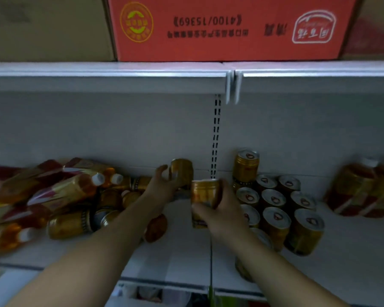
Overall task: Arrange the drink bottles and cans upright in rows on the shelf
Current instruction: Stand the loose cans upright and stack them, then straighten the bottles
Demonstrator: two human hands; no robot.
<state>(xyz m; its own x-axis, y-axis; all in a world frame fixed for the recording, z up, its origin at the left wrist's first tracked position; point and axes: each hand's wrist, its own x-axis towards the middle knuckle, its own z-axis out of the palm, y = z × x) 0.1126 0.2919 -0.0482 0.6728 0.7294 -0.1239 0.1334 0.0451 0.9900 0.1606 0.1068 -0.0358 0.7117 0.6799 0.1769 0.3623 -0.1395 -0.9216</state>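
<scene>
My left hand (pixel 162 187) grips a gold can (pixel 183 171) at the back of the white shelf (pixel 175 258), near the rear wall. My right hand (pixel 222 209) holds a second gold can (pixel 205 193) upright just right of it. Several gold cans (pixel 275 216) stand upright in rows to the right, with a taller one (pixel 246 166) stacked at the back. On the left lies a jumbled heap of amber drink bottles (pixel 60 191) and tipped gold cans (pixel 70 224). One can (pixel 156 228) lies on its side under my left forearm.
A red carton (pixel 226 27) and brown cartons sit on the upper shelf. Packs of amber bottles (pixel 364 189) stand at the far right. A slotted upright (pixel 216 134) runs down the back wall. Bare shelf shows at the front middle and right.
</scene>
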